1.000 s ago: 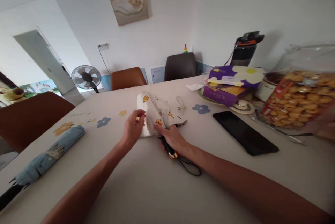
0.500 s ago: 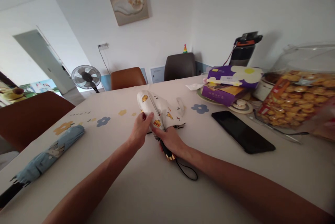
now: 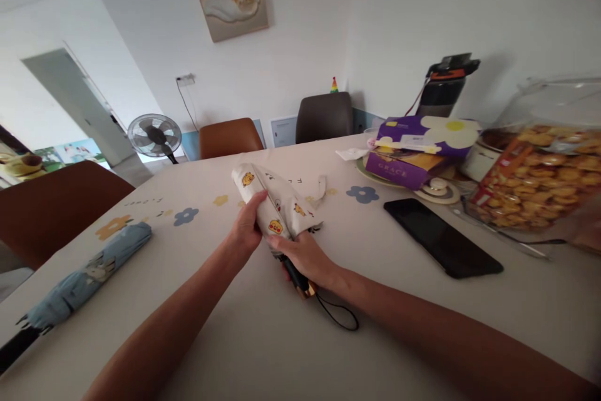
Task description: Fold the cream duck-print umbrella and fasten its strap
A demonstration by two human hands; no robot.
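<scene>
Both my hands are around a white folding umbrella (image 3: 282,201) with yellow cartoon figures, held tilted above the middle of the table. My left hand (image 3: 248,221) grips its left side, thumb lying on the canopy. My right hand (image 3: 310,256) is closed round the lower end, by the black handle (image 3: 297,274) with its gold-coloured tip and black wrist loop. Part of the canopy still hangs loose on the right, and its pale strap (image 3: 321,189) sticks out there. The right fingers are mostly hidden beneath the umbrella.
A folded blue umbrella (image 3: 94,269) lies on the table (image 3: 225,338) at the left. To the right are a black phone (image 3: 441,235), purple boxes (image 3: 404,163), a dark bottle (image 3: 444,88) and a large container of snacks (image 3: 539,176). Chairs and a fan (image 3: 154,135) stand beyond.
The umbrella's top end has swung slightly left, and my left hand has shifted a little left along with it. More of the loose strap shows on the right.
</scene>
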